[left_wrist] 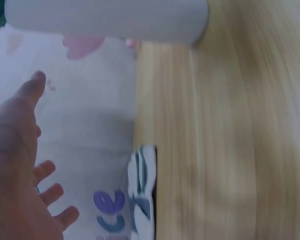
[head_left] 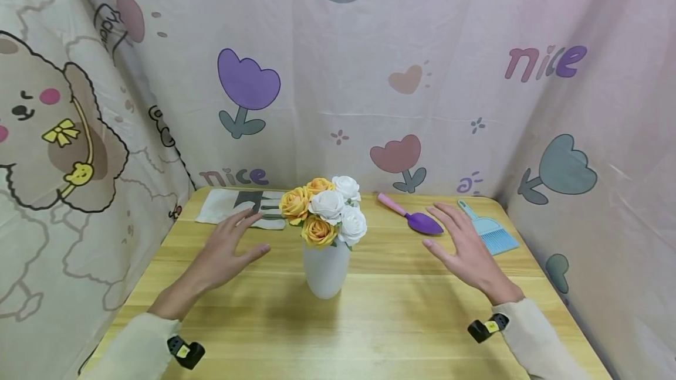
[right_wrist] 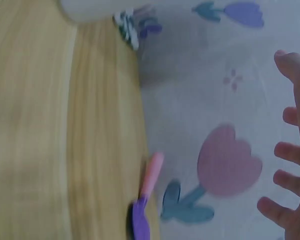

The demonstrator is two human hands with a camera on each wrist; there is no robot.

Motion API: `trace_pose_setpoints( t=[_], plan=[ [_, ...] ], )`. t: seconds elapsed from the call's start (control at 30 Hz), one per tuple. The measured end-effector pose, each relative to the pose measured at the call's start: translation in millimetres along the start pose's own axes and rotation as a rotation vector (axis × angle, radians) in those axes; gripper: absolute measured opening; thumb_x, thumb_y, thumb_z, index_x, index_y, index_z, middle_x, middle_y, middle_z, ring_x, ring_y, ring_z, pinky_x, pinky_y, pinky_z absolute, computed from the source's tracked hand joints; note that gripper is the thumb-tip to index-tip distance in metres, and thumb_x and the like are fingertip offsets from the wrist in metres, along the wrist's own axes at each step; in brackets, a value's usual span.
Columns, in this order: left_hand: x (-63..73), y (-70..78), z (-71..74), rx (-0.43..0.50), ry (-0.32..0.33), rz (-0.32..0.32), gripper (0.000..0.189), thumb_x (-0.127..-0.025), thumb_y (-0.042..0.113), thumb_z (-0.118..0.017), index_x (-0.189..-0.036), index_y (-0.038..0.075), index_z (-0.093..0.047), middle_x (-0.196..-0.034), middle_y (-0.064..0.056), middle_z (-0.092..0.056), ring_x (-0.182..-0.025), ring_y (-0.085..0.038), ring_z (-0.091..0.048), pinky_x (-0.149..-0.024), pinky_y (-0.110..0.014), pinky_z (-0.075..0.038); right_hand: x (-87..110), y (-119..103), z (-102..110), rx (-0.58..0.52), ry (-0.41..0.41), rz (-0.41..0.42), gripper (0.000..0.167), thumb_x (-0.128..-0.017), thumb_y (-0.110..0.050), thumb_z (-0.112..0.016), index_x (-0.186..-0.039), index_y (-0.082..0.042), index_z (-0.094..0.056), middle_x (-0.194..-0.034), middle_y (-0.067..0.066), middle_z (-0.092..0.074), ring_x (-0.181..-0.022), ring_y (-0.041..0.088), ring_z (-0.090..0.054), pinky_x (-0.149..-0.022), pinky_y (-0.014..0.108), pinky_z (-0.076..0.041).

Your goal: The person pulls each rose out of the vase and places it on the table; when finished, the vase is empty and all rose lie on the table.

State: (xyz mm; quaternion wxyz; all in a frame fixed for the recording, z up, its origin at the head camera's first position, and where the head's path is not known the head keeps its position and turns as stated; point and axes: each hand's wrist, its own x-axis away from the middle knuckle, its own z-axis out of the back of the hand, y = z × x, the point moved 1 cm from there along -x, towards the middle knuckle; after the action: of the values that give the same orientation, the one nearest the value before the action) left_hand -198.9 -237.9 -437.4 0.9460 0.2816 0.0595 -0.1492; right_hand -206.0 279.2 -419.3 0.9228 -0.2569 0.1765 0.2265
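A white vase stands upright mid-table, filled with white roses and yellow-orange roses. To its left hovers my left hand, fingers spread and holding nothing, with thumb towards the vase. On the other side my right hand is also raised, empty and relaxed, between the vase and the blue dustpan. Neither hand touches the vase. In the left wrist view the vase crosses the top; the right wrist view shows only a bit of its base.
Behind my left hand lies a white and grey glove-like cloth with green stripes. A purple trowel with a pink handle lies at the back right. Near it is a light blue dustpan with a brush. Patterned curtains hang around the table.
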Motion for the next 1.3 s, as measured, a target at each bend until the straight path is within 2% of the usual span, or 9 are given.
trace_pose_setpoints(
  t=[0.2,0.37,0.5,0.67,0.77,0.87,0.9,1.17,1.3],
  plan=[
    [-3.5,22.1,-12.9,0.135,-0.056,-0.080,0.082,-0.100,0.048,-0.077,-0.169,0.022,-0.040,-0.179,-0.017,-0.028,-0.161,-0.055,-0.025,-0.116,-0.092,-0.028,-18.4,-36.1,-9.9,-0.153,0.041,0.073,0.069,-0.099,-0.021,-0.079,-0.162,-0.022,-0.051,-0.164,0.007,-0.053,-0.150,0.034,-0.049,-0.119,0.073,-0.044],
    [-6.5,35.4,-26.9,0.255,-0.130,-0.111,0.093,-0.094,0.048,-0.085,-0.170,0.020,-0.037,-0.179,-0.015,-0.031,-0.162,-0.050,-0.030,-0.121,-0.083,-0.034,-31.2,-64.1,-20.8,-0.335,0.067,0.200,0.070,-0.097,-0.005,-0.080,-0.159,-0.021,-0.054,-0.163,0.004,-0.057,-0.146,0.024,-0.056,-0.114,0.051,-0.058],
    [-9.1,43.4,-37.3,0.372,-0.161,-0.097,0.097,-0.090,0.041,-0.091,-0.169,0.022,-0.037,-0.175,-0.015,-0.036,-0.159,-0.046,-0.039,-0.125,-0.072,-0.041,-39.4,-82.4,-31.7,-0.456,0.067,0.264,0.062,-0.095,0.001,-0.081,-0.152,-0.014,-0.061,-0.161,0.010,-0.058,-0.156,0.019,-0.048,-0.112,0.036,-0.060],
    [-11.8,50.4,-49.0,0.486,-0.176,-0.102,0.100,-0.088,0.036,-0.094,-0.169,0.024,-0.036,-0.174,-0.012,-0.038,-0.156,-0.044,-0.044,-0.127,-0.064,-0.043,-43.6,-99.4,-45.4,-0.552,0.086,0.252,0.054,-0.091,0.005,-0.084,-0.140,-0.007,-0.068,-0.146,0.013,-0.069,-0.162,0.019,-0.038,-0.109,0.032,-0.061],
    [-12.0,53.1,-55.0,0.555,-0.178,-0.099,0.101,-0.088,0.033,-0.094,-0.169,0.027,-0.035,-0.175,-0.008,-0.038,-0.157,-0.042,-0.044,-0.128,-0.063,-0.042,-47.5,-108.1,-54.0,-0.624,0.100,0.247,0.051,-0.089,0.007,-0.085,-0.136,-0.005,-0.069,-0.136,0.013,-0.073,-0.143,0.018,-0.057,-0.104,0.030,-0.063],
    [-10.4,54.4,-59.2,0.595,-0.172,-0.087,0.100,-0.089,0.031,-0.094,-0.170,0.030,-0.034,-0.175,-0.006,-0.039,-0.156,-0.041,-0.045,-0.128,-0.061,-0.043,-51.9,-115.4,-62.0,-0.692,0.122,0.253,0.049,-0.089,0.010,-0.084,-0.133,-0.004,-0.069,-0.125,0.012,-0.073,-0.117,0.015,-0.066,-0.098,0.026,-0.062],
    [-10.2,54.3,-60.5,0.604,-0.169,-0.090,0.100,-0.090,0.030,-0.093,-0.170,0.030,-0.033,-0.175,-0.006,-0.038,-0.156,-0.042,-0.046,-0.127,-0.061,-0.045,-52.9,-117.6,-63.9,-0.709,0.133,0.253,0.048,-0.089,0.010,-0.084,-0.132,-0.004,-0.069,-0.122,0.012,-0.072,-0.109,0.014,-0.067,-0.096,0.025,-0.061],
    [-8.4,52.3,-69.9,0.616,-0.180,-0.049,0.099,-0.096,0.025,-0.087,-0.173,0.031,-0.025,-0.171,-0.019,-0.042,-0.152,-0.050,-0.049,-0.119,-0.062,-0.053,-55.0,-126.8,-73.3,-0.718,0.239,0.225,0.038,-0.088,0.013,-0.082,-0.121,-0.002,-0.069,-0.102,0.007,-0.063,-0.097,0.012,-0.058,-0.090,0.020,-0.055],
    [-7.4,52.5,-71.3,0.606,-0.183,-0.011,0.100,-0.096,0.025,-0.087,-0.174,0.029,-0.024,-0.169,-0.024,-0.044,-0.151,-0.051,-0.050,-0.118,-0.064,-0.053,-55.9,-130.6,-73.1,-0.770,0.257,0.216,0.038,-0.089,0.017,-0.078,-0.122,0.002,-0.068,-0.105,0.003,-0.062,-0.099,0.011,-0.057,-0.091,0.019,-0.054]
  ],
)
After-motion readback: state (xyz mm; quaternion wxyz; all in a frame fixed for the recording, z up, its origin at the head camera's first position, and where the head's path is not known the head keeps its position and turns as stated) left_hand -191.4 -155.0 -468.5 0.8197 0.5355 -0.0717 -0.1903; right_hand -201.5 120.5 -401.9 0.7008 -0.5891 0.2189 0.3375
